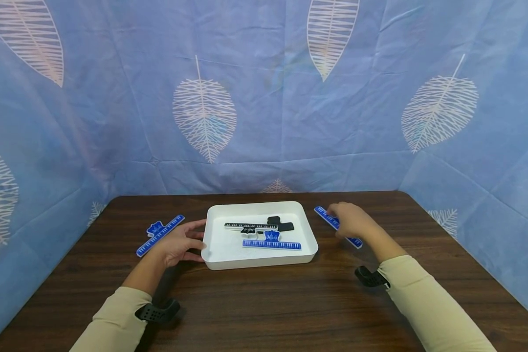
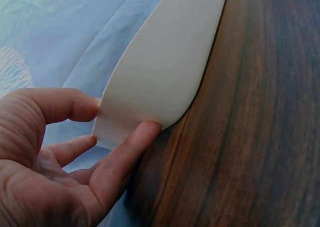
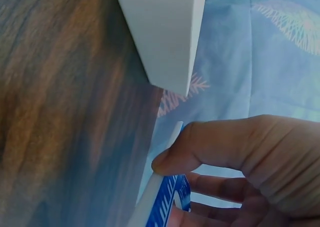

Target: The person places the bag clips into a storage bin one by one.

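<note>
A white tray (image 1: 220, 264) holds a blue keyboard-patterned music clip (image 1: 272, 244), a black-and-white one (image 1: 251, 226) and a black clip (image 1: 286, 227). My left hand (image 1: 180, 244) rests its spread fingertips against the tray's left end. In the left wrist view, the fingers (image 2: 122, 159) touch the outside of the tray wall (image 2: 160, 62). To the right of the tray, my right hand (image 1: 354, 222) pinches another blue music clip (image 1: 354, 242) between thumb and fingers. The right wrist view shows the thumb (image 3: 175, 154) on the clip's long edge; its crown-shaped handle is partly hidden.
Another blue music clip (image 1: 160, 235) lies left of the tray, just beyond my left hand. The dark wooden table (image 1: 264, 308) ends at a blue leaf-patterned cloth (image 1: 264, 122) behind and at both sides. Black bands (image 1: 158, 312) circle both wrists.
</note>
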Demonstrator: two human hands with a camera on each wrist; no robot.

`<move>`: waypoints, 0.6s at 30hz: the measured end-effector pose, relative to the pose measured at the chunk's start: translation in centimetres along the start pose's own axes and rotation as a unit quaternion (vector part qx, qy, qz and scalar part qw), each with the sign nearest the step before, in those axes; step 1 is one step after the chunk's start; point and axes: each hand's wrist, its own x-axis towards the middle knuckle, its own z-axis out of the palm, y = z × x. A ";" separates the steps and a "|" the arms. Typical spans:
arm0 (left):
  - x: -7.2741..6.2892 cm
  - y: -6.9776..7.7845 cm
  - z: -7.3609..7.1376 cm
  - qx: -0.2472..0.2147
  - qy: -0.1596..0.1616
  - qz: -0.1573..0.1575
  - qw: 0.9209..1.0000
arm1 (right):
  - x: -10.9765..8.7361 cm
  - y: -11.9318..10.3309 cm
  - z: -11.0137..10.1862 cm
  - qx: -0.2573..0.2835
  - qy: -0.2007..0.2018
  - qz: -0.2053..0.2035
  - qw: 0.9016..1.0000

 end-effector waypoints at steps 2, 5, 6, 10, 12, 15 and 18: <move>0.0 0.0 0.0 0.000 0.001 -0.002 1.000 | 0.0 -0.3 -0.2 -0.001 0.001 -0.006 1.000; 0.0 0.1 0.0 0.000 0.002 -0.005 1.000 | 0.0 -0.7 -0.5 -0.002 0.002 -0.018 1.000; 0.0 0.1 0.0 0.000 0.003 -0.005 1.000 | -0.1 -0.9 -0.6 -0.003 0.003 -0.021 1.000; 0.0 0.1 0.0 0.000 0.005 -0.006 1.000 | -0.2 -1.6 -0.9 -0.004 0.006 -0.030 1.000; 0.0 0.1 0.0 0.001 0.006 -0.006 1.000 | -0.3 -2.0 -1.1 -0.002 0.007 -0.036 0.999; 0.0 0.1 0.0 0.003 0.005 -0.005 1.000 | -0.4 -2.5 -1.3 0.005 0.006 -0.047 0.999; 0.0 0.1 0.0 0.003 0.005 -0.005 1.000 | -0.3 -2.9 -1.5 0.007 0.006 -0.057 0.998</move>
